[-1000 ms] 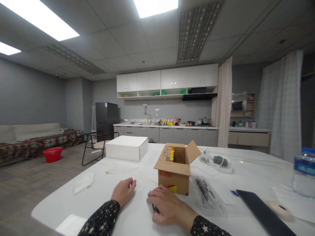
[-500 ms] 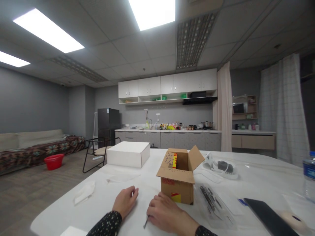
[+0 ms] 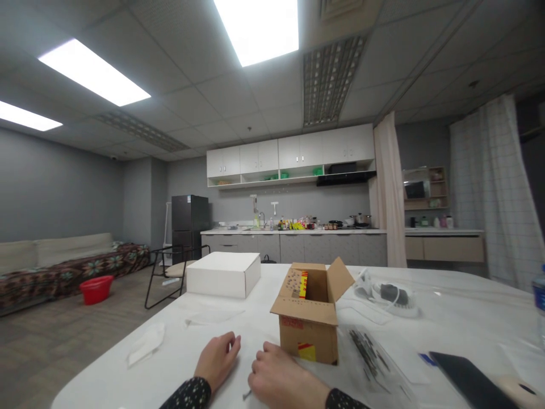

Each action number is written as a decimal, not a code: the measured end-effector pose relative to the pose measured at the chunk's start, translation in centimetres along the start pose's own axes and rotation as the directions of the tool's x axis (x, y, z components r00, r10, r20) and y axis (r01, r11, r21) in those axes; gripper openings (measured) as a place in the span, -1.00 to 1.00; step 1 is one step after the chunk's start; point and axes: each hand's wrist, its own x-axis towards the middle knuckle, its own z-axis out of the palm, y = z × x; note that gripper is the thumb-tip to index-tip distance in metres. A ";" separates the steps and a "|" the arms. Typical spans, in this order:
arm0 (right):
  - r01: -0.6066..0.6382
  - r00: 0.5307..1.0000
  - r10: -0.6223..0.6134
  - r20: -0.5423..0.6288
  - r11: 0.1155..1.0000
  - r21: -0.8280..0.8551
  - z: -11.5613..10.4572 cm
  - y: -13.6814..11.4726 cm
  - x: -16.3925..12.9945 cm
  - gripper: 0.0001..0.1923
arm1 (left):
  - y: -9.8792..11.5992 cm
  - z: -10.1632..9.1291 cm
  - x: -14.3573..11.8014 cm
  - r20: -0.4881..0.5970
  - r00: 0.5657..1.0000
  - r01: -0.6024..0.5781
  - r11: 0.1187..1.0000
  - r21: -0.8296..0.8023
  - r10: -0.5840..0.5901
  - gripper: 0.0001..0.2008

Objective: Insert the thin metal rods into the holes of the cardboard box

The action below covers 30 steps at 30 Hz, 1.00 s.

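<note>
Scene: A person sits at a white table (image 3: 447,307) in an open room with a kitchen along the far wall, both hands low at the near edge.
Right hand: The right hand (image 3: 283,382) lies knuckles up on the table, fingers curled down over a small dark thin object (image 3: 247,393) whose tip pokes out at its left side; whether it is pinched or merely covered cannot be told.
Left hand: The left hand (image 3: 218,359) rests just left of the right, loosely curled, holding nothing visible.
Box: An open cardboard box (image 3: 310,319), flaps up, stands just beyond the right hand, slightly to its right, close but apart.
Step in hand: Likely gathering the small piece off the tabletop.
Next move: Judged to need a firm fingertip pinch before lifting.
Nearby: A clear bag of dark parts (image 3: 369,355) lies right of the box; a closed white box (image 3: 223,274) sits farther off, left.
</note>
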 end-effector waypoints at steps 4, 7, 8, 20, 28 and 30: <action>-0.028 0.999 0.028 0.020 1.000 0.003 0.2 0.4 0.4 -0.84 | -0.1 0.2 0.1 0.000 1.000 -0.007 1.000 -0.016 0.007 -0.62; -0.057 0.998 0.056 0.026 0.997 0.058 -0.4 0.4 0.9 -0.91 | -0.1 0.3 0.1 0.005 1.000 -0.007 0.999 -0.033 0.008 -0.61; -0.070 0.997 0.068 0.028 0.994 0.083 -0.8 0.4 1.1 -0.91 | -0.1 0.2 0.1 0.008 1.000 -0.004 0.999 -0.037 0.005 -0.61; -0.266 0.842 0.538 -0.045 0.487 0.832 -9.4 3.6 0.7 -0.90 | 0.1 -0.2 0.0 0.019 1.000 0.019 0.999 -0.048 -0.018 -0.66; -0.083 0.693 0.720 -0.035 0.128 0.988 -14.5 6.5 -1.0 -0.91 | -0.2 0.2 0.0 -0.012 1.000 0.003 0.999 -0.053 -0.003 -0.61; -0.095 0.631 0.772 -0.077 0.175 0.980 -14.5 7.5 -1.6 -0.89 | -0.1 0.1 -0.1 -0.009 1.000 0.002 0.999 -0.050 -0.002 -0.62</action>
